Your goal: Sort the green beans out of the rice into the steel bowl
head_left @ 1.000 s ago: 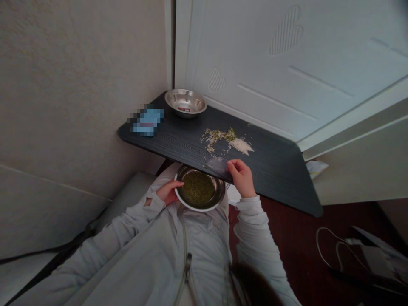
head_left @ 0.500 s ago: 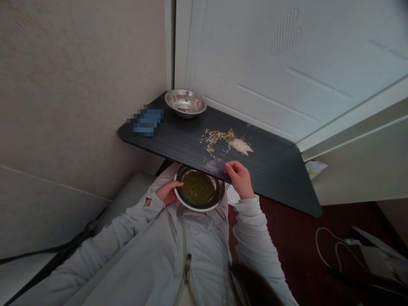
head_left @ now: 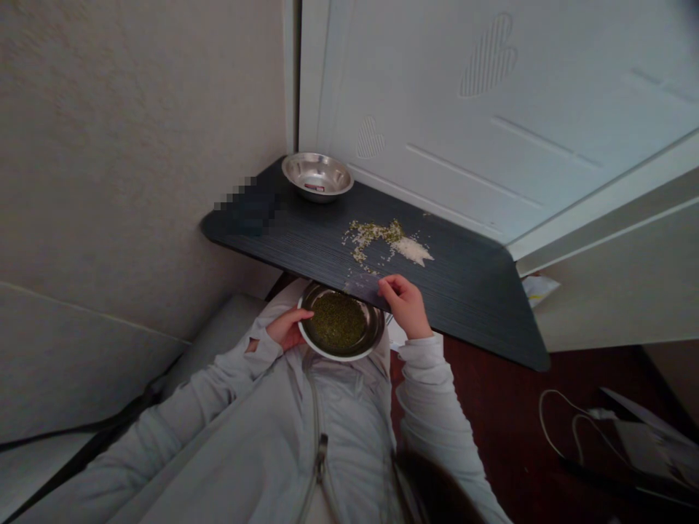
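My left hand grips the rim of a steel bowl of green beans, held just under the near edge of the dark table. My right hand pinches a small clear flat card that lies at the table's near edge above the bowl. Farther back on the table is a loose pile of mixed green beans and white rice.
An empty steel bowl stands at the table's far left corner beside a blurred patch. A white door is behind the table, a wall to the left. Cables lie on the dark red floor at right.
My right hand with the card has slid a little left along the table's near edge, toward the bowl. The left hand and bowl stay put.
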A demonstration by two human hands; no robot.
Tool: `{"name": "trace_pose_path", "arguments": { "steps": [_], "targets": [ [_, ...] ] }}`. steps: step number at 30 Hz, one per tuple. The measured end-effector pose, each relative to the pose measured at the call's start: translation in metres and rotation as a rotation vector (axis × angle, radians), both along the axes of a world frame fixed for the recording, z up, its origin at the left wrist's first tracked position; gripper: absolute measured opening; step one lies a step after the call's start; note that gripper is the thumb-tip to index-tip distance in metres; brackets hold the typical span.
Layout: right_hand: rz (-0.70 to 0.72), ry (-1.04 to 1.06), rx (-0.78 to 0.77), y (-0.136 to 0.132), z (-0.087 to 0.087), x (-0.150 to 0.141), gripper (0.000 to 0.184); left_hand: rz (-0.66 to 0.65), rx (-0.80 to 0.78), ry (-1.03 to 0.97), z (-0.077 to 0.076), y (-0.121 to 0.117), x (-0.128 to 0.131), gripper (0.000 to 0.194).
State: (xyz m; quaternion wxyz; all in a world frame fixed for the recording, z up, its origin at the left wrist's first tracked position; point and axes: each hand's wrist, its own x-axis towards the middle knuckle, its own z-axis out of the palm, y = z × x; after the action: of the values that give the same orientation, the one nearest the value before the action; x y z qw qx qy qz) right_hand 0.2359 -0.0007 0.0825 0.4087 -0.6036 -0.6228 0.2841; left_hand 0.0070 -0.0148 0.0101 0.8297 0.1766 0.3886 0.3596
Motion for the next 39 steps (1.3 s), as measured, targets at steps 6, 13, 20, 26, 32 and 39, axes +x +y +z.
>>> {"name": "trace_pose_path", "arguments": {
  "steps": [6, 13, 20, 26, 32, 39],
  "targets": [
    [0.062, 0.065, -0.009, -0.001, 0.000, 0.000, 0.023, -0.015, 0.001, 0.015, 0.002, 0.000, 0.000, 0.045],
    [-0.045, 0.138, 0.038, -0.001, -0.002, 0.001, 0.023, -0.010, 0.014, 0.022, 0.000, -0.001, 0.000, 0.050],
    [-0.037, 0.108, 0.021, -0.001, 0.000, -0.002, 0.023, -0.013, 0.002, 0.014, 0.001, -0.001, 0.000, 0.052],
    [-0.169, 0.049, 0.078, -0.002, 0.000, -0.002, 0.023, -0.017, -0.003, 0.036, 0.002, -0.001, 0.000, 0.043],
    [-0.210, 0.099, 0.103, 0.000, -0.001, 0.001, 0.022, -0.022, -0.024, 0.050, 0.003, -0.001, 0.000, 0.045],
    [-0.421, 0.374, 0.220, -0.038, -0.007, 0.000, 0.026, -0.047, 0.066, 0.085, 0.006, -0.005, -0.002, 0.064]
  ]
}}
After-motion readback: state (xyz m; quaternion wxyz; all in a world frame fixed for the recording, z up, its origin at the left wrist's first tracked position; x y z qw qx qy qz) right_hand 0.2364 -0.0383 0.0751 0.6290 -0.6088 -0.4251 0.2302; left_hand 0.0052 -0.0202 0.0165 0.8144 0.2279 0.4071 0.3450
